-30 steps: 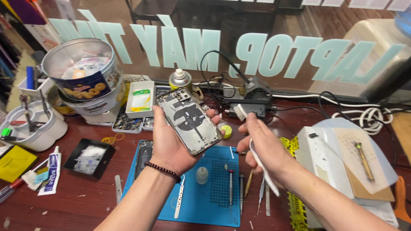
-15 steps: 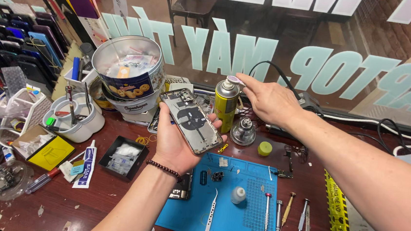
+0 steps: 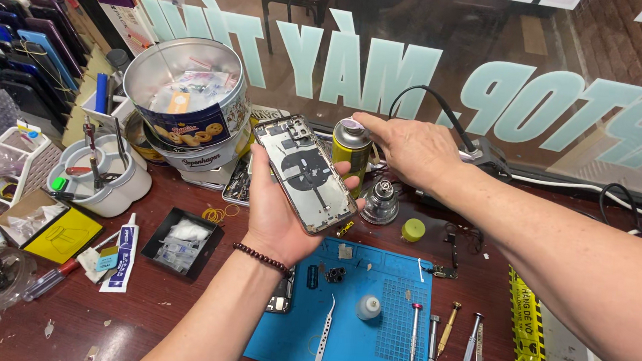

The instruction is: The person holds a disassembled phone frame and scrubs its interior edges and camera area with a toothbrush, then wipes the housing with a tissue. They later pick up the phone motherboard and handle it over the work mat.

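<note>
My left hand (image 3: pixel 276 219) holds an opened phone housing (image 3: pixel 305 173) upright and tilted, its inner side with a round coil facing me. My right hand (image 3: pixel 407 149) reaches over the bench and rests its fingers on the top of a yellow spray can (image 3: pixel 350 154) that stands just behind the phone. A small metal alcohol dispenser (image 3: pixel 380 202) and a green round cap (image 3: pixel 412 230) sit below my right hand.
A blue work mat (image 3: pixel 385 334) holds tweezers (image 3: pixel 323 333), several screwdrivers (image 3: pixel 446 332) and a small white bottle (image 3: pixel 368 307). A big round tin (image 3: pixel 186 101) of parts stands at the left, near a white cup of tools (image 3: pixel 104 175), a black tray (image 3: pixel 181 242) and a glue tube (image 3: pixel 124 253).
My head has turned left, so the bench shifted right in view. My right hand left the white tool on the mat and reached up to the top of the spray can. The phone stays in my left hand.
</note>
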A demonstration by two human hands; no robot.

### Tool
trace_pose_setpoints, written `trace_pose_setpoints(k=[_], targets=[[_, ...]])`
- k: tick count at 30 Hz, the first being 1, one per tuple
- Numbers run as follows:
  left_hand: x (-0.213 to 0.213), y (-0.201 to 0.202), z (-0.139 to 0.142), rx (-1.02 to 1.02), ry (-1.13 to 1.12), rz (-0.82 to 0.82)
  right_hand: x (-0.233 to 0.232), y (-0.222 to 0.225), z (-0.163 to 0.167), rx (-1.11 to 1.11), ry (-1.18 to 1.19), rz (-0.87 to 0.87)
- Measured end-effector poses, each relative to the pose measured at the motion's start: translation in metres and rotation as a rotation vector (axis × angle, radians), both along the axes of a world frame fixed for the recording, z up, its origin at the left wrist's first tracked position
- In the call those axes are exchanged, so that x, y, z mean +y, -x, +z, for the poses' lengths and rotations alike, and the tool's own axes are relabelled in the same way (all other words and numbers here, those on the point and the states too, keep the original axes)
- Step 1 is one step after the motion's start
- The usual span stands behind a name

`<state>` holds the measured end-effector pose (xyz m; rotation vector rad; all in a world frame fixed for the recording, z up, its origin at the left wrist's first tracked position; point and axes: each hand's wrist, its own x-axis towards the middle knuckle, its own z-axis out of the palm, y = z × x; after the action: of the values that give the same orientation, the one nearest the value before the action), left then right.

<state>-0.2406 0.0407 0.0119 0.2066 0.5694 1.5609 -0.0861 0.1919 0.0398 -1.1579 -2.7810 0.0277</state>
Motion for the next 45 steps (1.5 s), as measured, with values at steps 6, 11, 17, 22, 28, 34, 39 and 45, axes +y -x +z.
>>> trace_pose_setpoints(k=[6,11,17,22,28,34,39,45], targets=[[0.002,-0.002,0.008,0.07,-0.092,0.02,0.0,0.0,-0.005,0.039,0.038,-0.003],[0.004,-0.001,0.01,0.125,-0.13,0.055,0.002,0.0,-0.01,0.06,0.062,-0.006],[0.007,-0.012,0.011,0.108,-0.226,0.039,-0.015,-0.027,0.006,0.277,0.169,-0.019],[0.015,-0.055,0.015,0.079,-0.264,-0.037,-0.092,-0.11,0.018,0.634,0.524,-0.208],[0.023,-0.149,0.029,-0.023,-0.243,-0.228,-0.195,-0.171,0.019,0.827,0.657,-0.292],[0.005,-0.23,0.038,-0.011,-0.148,-0.373,-0.23,-0.252,0.065,0.477,0.154,-0.565],[0.0,-0.274,0.045,0.051,-0.231,-0.47,-0.259,-0.282,0.055,0.443,0.087,-0.525],[-0.008,-0.292,0.052,0.061,-0.147,-0.476,-0.269,-0.295,0.069,0.576,0.047,-0.389]])
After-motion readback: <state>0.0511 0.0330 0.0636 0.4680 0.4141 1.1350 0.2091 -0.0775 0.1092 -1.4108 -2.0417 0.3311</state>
